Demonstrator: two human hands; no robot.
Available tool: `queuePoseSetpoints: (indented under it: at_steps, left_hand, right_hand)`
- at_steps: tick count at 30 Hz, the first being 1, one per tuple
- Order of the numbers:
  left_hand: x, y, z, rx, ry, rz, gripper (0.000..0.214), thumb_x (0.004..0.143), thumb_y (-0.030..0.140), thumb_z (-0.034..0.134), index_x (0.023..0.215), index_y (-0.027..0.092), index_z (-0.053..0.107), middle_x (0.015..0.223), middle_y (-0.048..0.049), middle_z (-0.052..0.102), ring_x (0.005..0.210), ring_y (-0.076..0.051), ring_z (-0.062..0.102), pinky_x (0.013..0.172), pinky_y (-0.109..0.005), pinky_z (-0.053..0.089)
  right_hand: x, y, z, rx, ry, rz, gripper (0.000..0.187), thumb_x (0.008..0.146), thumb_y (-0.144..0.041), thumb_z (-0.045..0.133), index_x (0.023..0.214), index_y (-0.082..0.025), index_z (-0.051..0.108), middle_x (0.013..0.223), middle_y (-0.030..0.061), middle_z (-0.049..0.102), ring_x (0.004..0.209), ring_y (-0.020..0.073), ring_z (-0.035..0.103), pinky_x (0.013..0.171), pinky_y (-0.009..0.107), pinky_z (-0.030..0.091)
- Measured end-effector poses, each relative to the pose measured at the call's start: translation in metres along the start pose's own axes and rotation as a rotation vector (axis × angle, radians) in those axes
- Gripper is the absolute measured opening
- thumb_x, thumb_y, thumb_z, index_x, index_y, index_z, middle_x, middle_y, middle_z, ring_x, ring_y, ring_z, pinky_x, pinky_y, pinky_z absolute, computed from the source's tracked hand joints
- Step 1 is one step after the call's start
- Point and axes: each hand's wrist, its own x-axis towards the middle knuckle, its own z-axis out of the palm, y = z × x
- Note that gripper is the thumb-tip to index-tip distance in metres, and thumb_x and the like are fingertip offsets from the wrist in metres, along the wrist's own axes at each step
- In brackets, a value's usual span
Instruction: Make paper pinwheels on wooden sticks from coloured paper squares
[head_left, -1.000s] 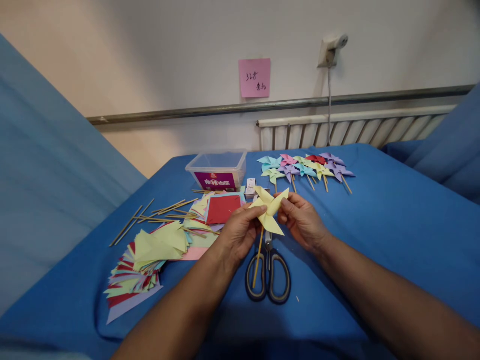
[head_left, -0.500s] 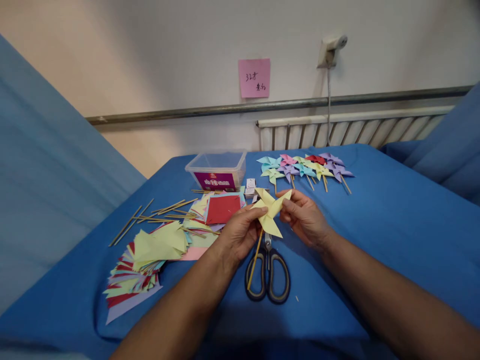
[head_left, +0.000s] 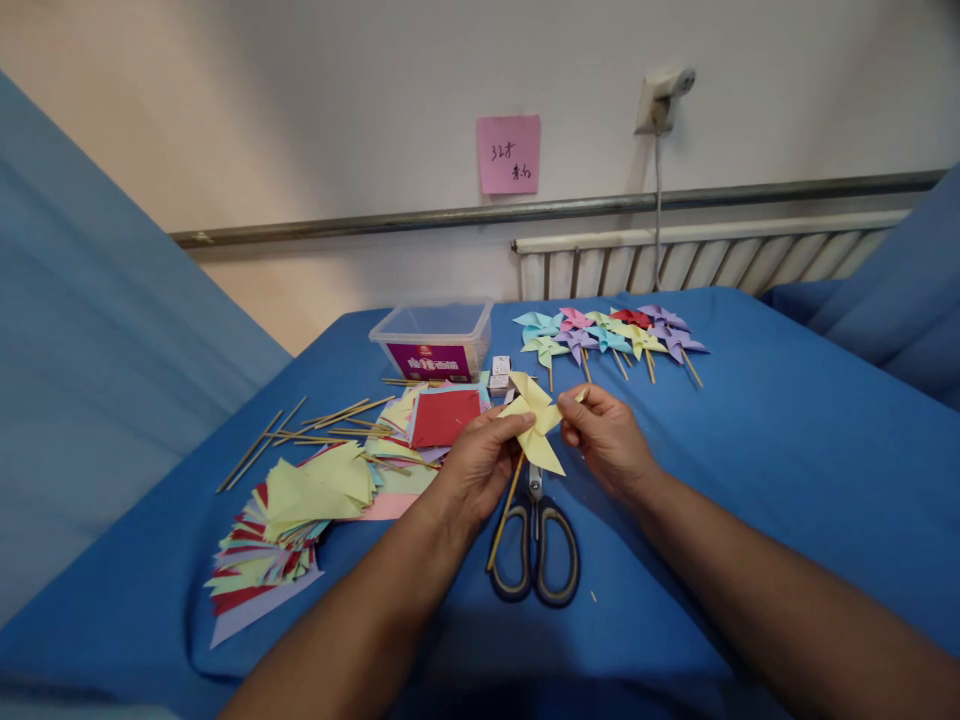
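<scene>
The pale yellow four-bladed paper pinwheel (head_left: 536,425) at the centre of the frame looks matt and smooth, its thin brownish-yellow stick (head_left: 506,510) like wood. Below, the dark looped scissor handles (head_left: 573,545) look like plastic, the pivot (head_left: 535,487) shiny metal. The clear rectangular box (head_left: 427,343) is glossy plastic, the blue tablecloth (head_left: 787,480) matt fabric. The long grey rail (head_left: 420,220) across the upper frame looks like dull metal.

Pink note (head_left: 508,156) above a metal rail (head_left: 555,210)
Wall socket (head_left: 647,108) sits upper right, white radiator (head_left: 720,233) below, blue curtains (head_left: 112,290) at both edges
</scene>
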Motion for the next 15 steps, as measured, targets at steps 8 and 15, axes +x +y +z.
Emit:
queuePoseSetpoints:
  at_steps: [8,15]
  left_hand:
    - [0.0011,0.0013,-0.0018,-0.017,-0.029,-0.103,0.019,0.072,0.011,0.070,0.090,0.008,0.069,0.071,-0.0076,0.069,0.060,-0.015,0.063,0.058,-0.025,0.049]
    - [-0.0016,0.0012,-0.0002,-0.023,-0.031,-0.101,0.019,0.074,0.010,0.068,0.093,0.011,0.069,0.078,-0.0076,0.072,0.065,-0.015,0.064,0.061,-0.025,0.051]
  right_hand:
    - [-0.0014,0.0061,0.0031,0.013,-0.129,-0.001,0.041,0.057,-0.033,0.088,0.087,-0.021,0.063,0.070,-0.0036,0.065,0.059,0.0107,0.058,0.054,0.023,0.048]
    - [-0.0029,0.0099,0.0061,-0.029,-0.068,-0.040,0.036,0.060,-0.033,0.087,0.082,-0.021,0.062,0.067,-0.0042,0.065,0.058,0.0117,0.060,0.054,0.024,0.050]
